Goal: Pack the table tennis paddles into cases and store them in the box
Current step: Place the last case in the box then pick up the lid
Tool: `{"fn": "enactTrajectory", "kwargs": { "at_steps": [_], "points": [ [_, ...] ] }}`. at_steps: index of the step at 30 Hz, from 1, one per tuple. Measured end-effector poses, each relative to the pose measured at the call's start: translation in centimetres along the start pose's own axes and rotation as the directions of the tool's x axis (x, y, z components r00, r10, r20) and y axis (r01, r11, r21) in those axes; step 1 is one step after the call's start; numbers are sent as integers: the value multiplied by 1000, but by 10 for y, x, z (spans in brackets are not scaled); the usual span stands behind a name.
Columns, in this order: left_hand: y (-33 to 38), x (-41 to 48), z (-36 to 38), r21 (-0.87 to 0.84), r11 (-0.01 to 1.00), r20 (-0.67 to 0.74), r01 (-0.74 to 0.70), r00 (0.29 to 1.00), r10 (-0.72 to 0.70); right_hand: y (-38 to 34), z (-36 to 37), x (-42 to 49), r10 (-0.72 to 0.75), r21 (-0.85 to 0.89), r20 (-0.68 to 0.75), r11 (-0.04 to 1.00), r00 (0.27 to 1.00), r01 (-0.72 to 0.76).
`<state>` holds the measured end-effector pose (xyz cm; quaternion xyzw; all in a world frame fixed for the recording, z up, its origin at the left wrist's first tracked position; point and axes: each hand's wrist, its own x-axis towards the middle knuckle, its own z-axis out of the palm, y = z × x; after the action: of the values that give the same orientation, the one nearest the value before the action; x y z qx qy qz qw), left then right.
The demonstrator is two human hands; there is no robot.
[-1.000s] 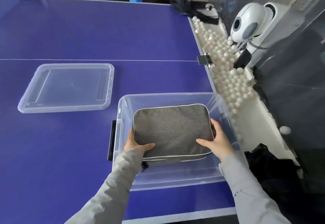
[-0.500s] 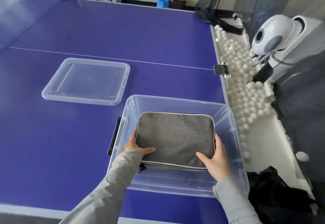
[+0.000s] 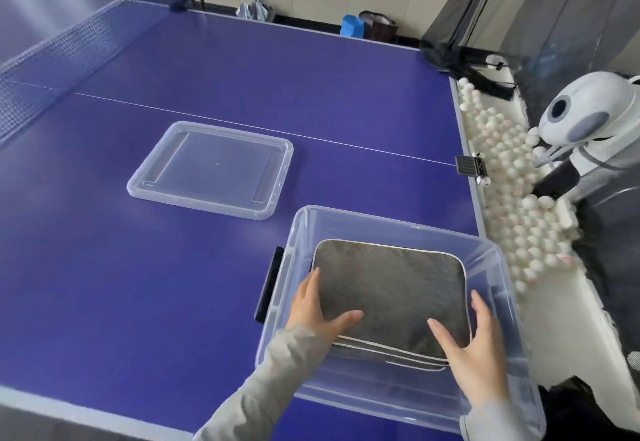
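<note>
far left of the box [image 3: 388,220]: the net [image 3: 69,49]. left of and beyond the box: its clear lid [image 3: 211,170], flat on the blue table [image 3: 121,284]. inside the box: a grey case [image 3: 391,288] lying flat on a second one that shows only its near edge. by the box's left wall, my left hand [image 3: 311,309], fingers straight along the case, thumb on top. by its right wall, my right hand [image 3: 474,347], likewise released, thumb on the case. right of the box: white balls [image 3: 512,205] and a ball machine [image 3: 581,118].

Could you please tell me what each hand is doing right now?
Left hand: open, thumb on the grey rectangular fabric case.
Right hand: open, touching the same case.
</note>
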<state>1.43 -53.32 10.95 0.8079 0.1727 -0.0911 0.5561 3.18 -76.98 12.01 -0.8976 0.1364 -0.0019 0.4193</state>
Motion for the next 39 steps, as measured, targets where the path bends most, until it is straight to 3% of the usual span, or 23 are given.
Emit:
{"fn": "enactTrajectory", "kwargs": {
  "at_steps": [4,7,11,15,19,24,30,34,39],
  "points": [
    [13,-9,-54,-26,980,-8,-197,980,197,-51,29,-5,-106,-46,-122,994,987,101],
    [-4,8,-122,-83,971,-181,-223,962,205,-103,72,-4,-121,0,-125,992,985,122],
    [-63,60,-230,-62,997,-415,-35,910,6,-176,151,7,-206,100,-82,972,975,214],
    [-127,130,-328,49,974,-491,222,854,-170,-235,235,32,-291,33,7,956,957,291],
    [-160,203,-390,142,919,-494,368,831,-257,-258,314,74,-157,-65,208,983,965,173],
    [-178,277,-418,337,826,-470,452,841,-268,-226,375,122,84,-357,230,934,970,3],
    [-189,321,-408,331,840,-448,430,855,-261,-191,404,139,104,-550,154,835,983,-2],
    [-185,327,-396,244,865,-485,439,827,-283,-193,419,134,119,-452,128,891,985,-49],
    [-172,323,-400,21,899,-472,438,797,-377,-209,413,136,137,-118,44,984,990,-131]
  ]
}}
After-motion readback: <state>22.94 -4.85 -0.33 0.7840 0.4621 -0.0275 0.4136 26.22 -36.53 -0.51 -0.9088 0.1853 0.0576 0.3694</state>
